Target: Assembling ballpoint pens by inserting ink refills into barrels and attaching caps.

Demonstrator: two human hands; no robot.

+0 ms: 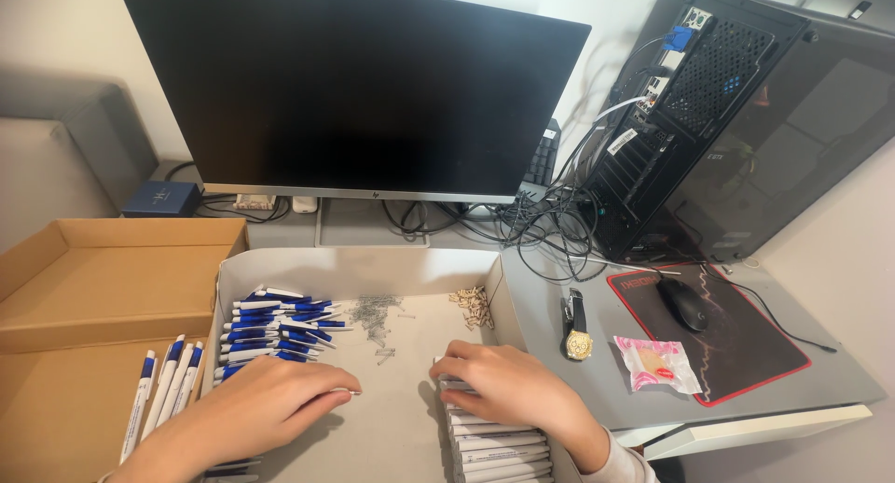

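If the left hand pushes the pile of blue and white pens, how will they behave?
The blue and white pens look light and stiff, so they would probably slide easily. Being round and loosely heaped in the shallow white tray, some may roll or scatter beside the left hand.

Both hands lie palm down, low and near each other. The left hand (256,408) comes in from the bottom left, its fingers stretched out flat and pointing right. The right hand (508,385) comes in from the bottom right, fingers curled and pointing left.
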